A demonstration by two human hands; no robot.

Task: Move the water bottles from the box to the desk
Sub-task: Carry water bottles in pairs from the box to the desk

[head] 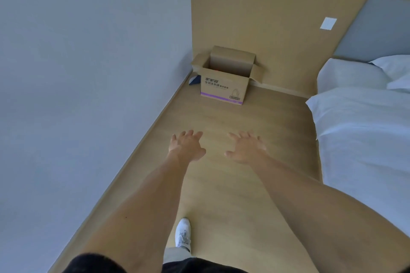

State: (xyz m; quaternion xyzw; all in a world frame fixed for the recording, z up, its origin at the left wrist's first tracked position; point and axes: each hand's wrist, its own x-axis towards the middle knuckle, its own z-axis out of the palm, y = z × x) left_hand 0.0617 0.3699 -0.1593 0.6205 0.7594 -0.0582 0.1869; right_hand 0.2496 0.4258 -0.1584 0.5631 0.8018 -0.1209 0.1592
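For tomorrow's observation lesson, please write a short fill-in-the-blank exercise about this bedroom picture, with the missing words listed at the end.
1. The cardboard box stands on the floor with its top flaps ____.
2. Both the left hand and the right hand hold ____.
3. To the right of the floor strip stands a ____ with white sheets.
4. The shoe at the bottom of the picture is ____ in colour.

Missing words: open; nothing; bed; white
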